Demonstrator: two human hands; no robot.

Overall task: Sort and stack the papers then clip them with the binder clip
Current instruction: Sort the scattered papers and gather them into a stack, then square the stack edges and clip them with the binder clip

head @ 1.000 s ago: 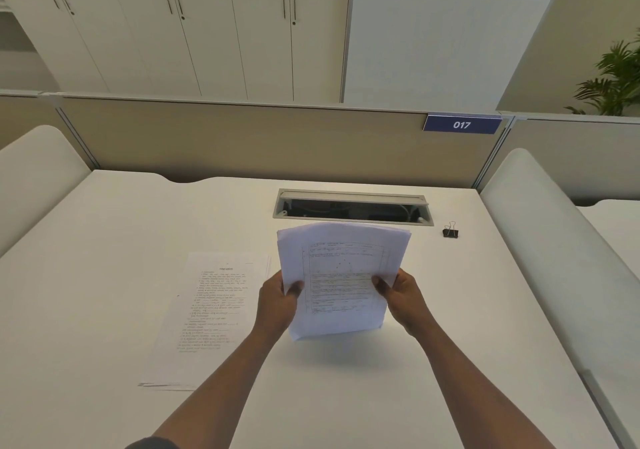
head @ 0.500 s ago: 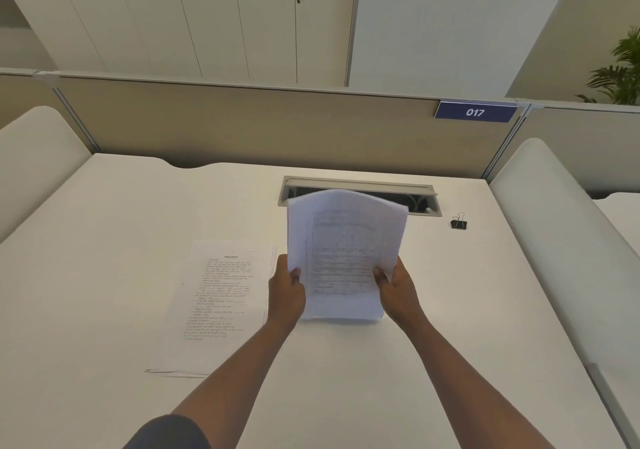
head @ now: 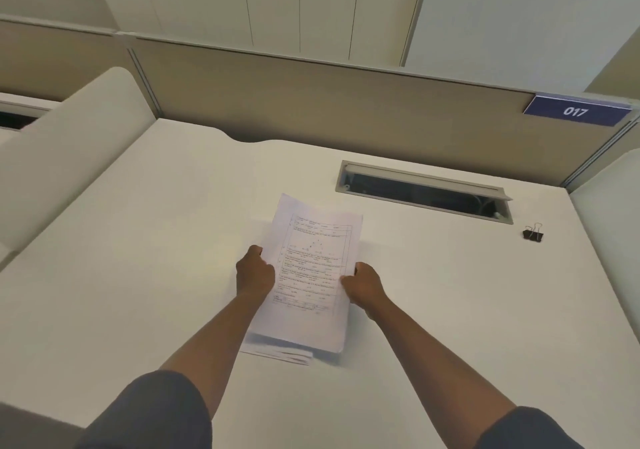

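Both arms reach forward over the desk point(head: 138, 275), forearms bare below dark sleeves. The left hand point(head: 254, 272) grips the left edge of the papers point(head: 311, 275), fingers curled; the right hand point(head: 363, 285) pinches the right edge, thumb on top.

Both hands grip a paper sheaf point(head: 313, 275) at desk point(head: 138, 275) centre: left hand point(head: 254, 272) at nine o'clock, right hand point(head: 363, 284) at three; binder clip point(head: 533, 233) lies toward two o'clock.

White papers point(head: 311, 275) w/ black printed text & ruled table lines, black binder clip point(head: 533, 233), white desk point(head: 138, 258), navy sign point(head: 576, 112) w/ white "017", beige partition point(head: 311, 102).
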